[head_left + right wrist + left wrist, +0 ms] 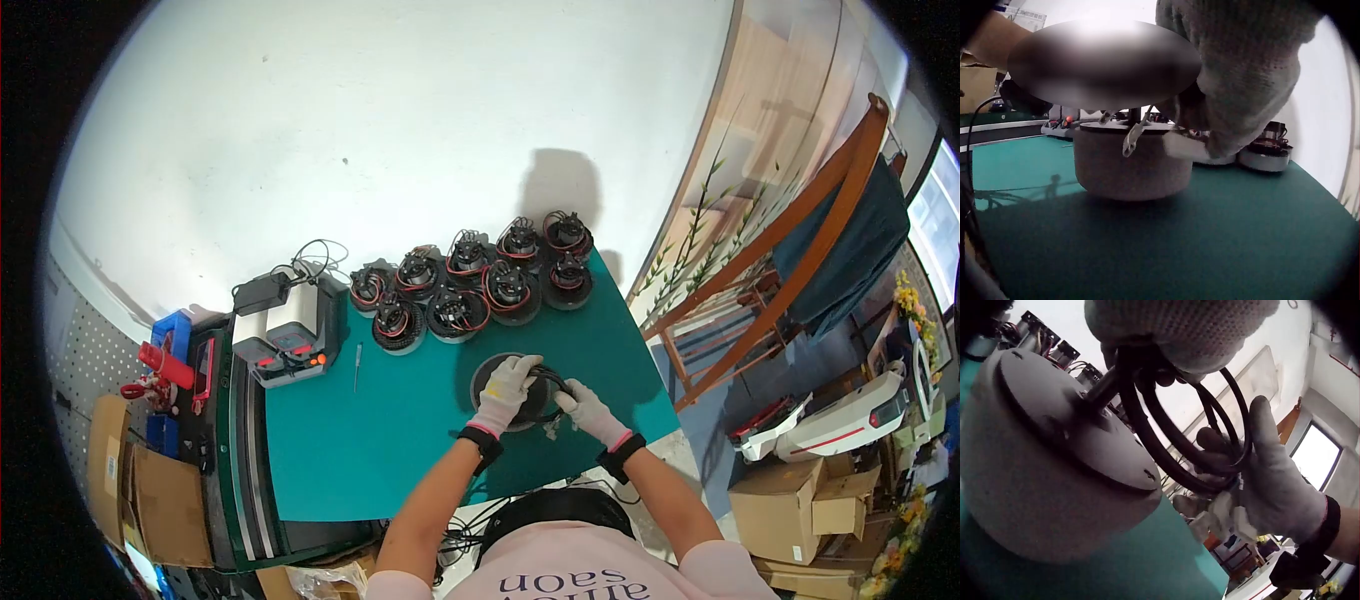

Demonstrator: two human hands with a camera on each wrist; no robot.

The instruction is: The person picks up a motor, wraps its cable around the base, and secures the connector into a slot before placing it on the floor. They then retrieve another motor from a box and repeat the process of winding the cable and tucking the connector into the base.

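Note:
A grey, drum-shaped round housing (1041,494) stands on the green mat, with a flat top plate (1041,394) and a short shaft rising from its middle. Over it, my gloved left hand (508,392) grips a looped black cable (552,376) close to the shaft. My gloved right hand (595,415) holds the far side of the same loops, thumb and fingers around them in the left wrist view. White plug connectors (1219,519) dangle from the cable end beside the right hand. The right wrist view is partly covered by a blurred oval.
Several round motor-like units with red and black wires (458,312) stand along the back of the green mat (400,440). A screwdriver (358,366) lies left of them, near a grey and white machine (290,325). A wooden-framed chair (790,240) stands right of the table.

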